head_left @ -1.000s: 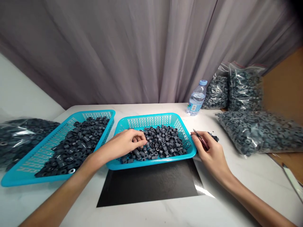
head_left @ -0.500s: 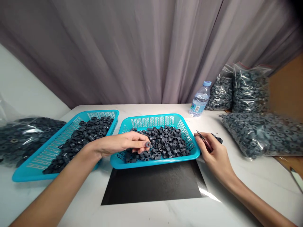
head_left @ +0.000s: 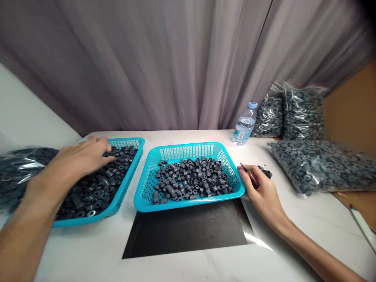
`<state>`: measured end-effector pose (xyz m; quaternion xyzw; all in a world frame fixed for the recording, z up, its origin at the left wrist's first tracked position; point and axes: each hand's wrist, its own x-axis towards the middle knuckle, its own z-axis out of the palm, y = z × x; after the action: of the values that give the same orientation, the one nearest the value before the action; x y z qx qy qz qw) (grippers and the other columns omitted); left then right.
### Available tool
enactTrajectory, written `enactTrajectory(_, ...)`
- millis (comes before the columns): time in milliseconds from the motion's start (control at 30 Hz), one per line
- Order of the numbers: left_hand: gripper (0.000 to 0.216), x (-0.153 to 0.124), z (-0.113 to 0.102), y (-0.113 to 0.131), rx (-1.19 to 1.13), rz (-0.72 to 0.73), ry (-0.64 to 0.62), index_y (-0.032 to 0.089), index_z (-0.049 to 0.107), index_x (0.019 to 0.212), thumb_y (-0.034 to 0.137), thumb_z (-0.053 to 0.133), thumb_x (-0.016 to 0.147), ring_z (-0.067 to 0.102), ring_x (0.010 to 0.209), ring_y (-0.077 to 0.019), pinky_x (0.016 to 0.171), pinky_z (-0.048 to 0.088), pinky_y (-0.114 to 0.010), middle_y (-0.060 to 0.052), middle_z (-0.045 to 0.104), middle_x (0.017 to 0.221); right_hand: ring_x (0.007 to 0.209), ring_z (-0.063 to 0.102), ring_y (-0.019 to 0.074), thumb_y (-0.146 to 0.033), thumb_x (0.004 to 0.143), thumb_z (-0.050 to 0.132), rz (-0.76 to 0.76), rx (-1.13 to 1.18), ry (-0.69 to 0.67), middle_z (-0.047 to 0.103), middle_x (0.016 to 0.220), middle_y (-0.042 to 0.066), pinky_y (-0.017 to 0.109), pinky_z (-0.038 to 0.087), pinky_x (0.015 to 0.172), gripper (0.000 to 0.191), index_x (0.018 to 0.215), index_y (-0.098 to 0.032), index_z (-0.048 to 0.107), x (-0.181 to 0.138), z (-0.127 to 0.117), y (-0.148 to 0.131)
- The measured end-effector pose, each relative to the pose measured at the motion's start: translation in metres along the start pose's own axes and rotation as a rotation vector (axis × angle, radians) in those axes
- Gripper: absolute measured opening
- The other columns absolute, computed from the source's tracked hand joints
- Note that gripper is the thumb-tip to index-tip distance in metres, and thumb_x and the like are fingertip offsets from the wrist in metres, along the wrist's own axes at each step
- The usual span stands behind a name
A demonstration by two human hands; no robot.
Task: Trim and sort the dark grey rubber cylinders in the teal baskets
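Note:
My left hand (head_left: 84, 156) hangs over the left blue basket (head_left: 119, 201), its thumb and fingers apart and nothing visible between them. Below it lie dark grey ring-shaped plastic pieces (head_left: 101, 188) heaped in that basket. A second blue basket (head_left: 190, 203) stands in the middle, with more of the same grey rings (head_left: 190, 180) spread over its bottom. My right hand (head_left: 263, 192) rests by this basket's right side, closed around dark tweezers (head_left: 249, 175) whose tips point up and left. A few small dark pieces (head_left: 265, 171) lie just beyond that hand.
A black mat (head_left: 188, 231) lies partly under the middle basket. Bags of grey pieces stand at the back right (head_left: 304, 111), lie at the right (head_left: 326, 168) and at the far left (head_left: 23, 168). A water bottle (head_left: 244, 125) stands before the grey curtain (head_left: 164, 66).
My left hand has moved left from the middle basket to above the left basket, and the grey ring it pinched is no longer seen in it. My right hand keeps the tweezers.

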<state>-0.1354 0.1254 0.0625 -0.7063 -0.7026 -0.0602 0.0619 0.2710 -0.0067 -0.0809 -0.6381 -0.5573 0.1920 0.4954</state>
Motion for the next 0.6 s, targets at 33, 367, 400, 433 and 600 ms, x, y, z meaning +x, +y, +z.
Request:
enactTrajectory(33, 0.019, -0.003, -0.001, 0.012, 0.04, -0.004, 0.005, 0.013, 0.055, 0.093, 0.032, 0.058, 0.092, 0.055, 0.085, -0.0229, 0.077, 0.037, -0.03, -0.007, 0.058, 0.094, 0.075, 0.062, 0.0211, -0.051, 0.096, 0.051, 0.002, -0.001, -0.001, 0.065, 0.072, 0.003, 0.03, 0.046, 0.067, 0.036, 0.102, -0.018, 0.065, 0.0, 0.0, 0.0)
enactTrajectory(367, 0.024, -0.075, 0.031, 0.153, -0.322, 0.479, -0.259, 0.023, 0.069, 0.078, 0.041, 0.06, 0.091, 0.059, 0.068, -0.016, 0.06, 0.03, -0.029, 0.002, 0.069, 0.078, 0.075, 0.062, 0.0211, -0.051, 0.096, 0.052, -0.005, -0.008, 0.015, 0.065, 0.073, 0.003, 0.03, 0.046, 0.067, 0.036, 0.101, -0.018, 0.066, 0.0, -0.002, -0.002)
enactTrajectory(400, 0.024, -0.077, 0.035, 0.155, -0.321, 0.465, -0.263, 0.023, 0.069, 0.078, 0.042, 0.06, 0.09, 0.059, 0.068, -0.0164, 0.06, 0.029, -0.03, 0.002, 0.069, 0.077, 0.075, 0.062, 0.021, -0.051, 0.096, 0.052, -0.008, -0.007, 0.016, 0.064, 0.072, 0.002, 0.03, 0.046, 0.067, 0.036, 0.102, -0.018, 0.066, 0.0, -0.002, -0.002)
enactTrajectory(433, 0.024, -0.078, 0.037, 0.156, -0.319, 0.452, -0.263, 0.023, 0.07, 0.078, 0.042, 0.061, 0.09, 0.059, 0.068, -0.0168, 0.06, 0.029, -0.03, 0.002, 0.07, 0.077, 0.075, 0.062, 0.0208, -0.051, 0.096, 0.052, -0.012, -0.009, 0.014, 0.064, 0.071, 0.002, 0.03, 0.046, 0.068, 0.036, 0.103, -0.018, 0.066, 0.0, -0.002, -0.002)
enactTrajectory(600, 0.024, -0.075, 0.05, 0.156, -0.358, 0.448, -0.31, 0.024, 0.073, 0.078, 0.042, 0.062, 0.089, 0.062, 0.072, -0.0181, 0.063, 0.032, -0.03, 0.001, 0.071, 0.08, 0.074, 0.061, 0.0202, -0.05, 0.097, 0.051, -0.029, -0.01, 0.001, 0.061, 0.069, 0.001, 0.031, 0.046, 0.07, 0.035, 0.103, -0.019, 0.066, 0.0, -0.002, 0.0)
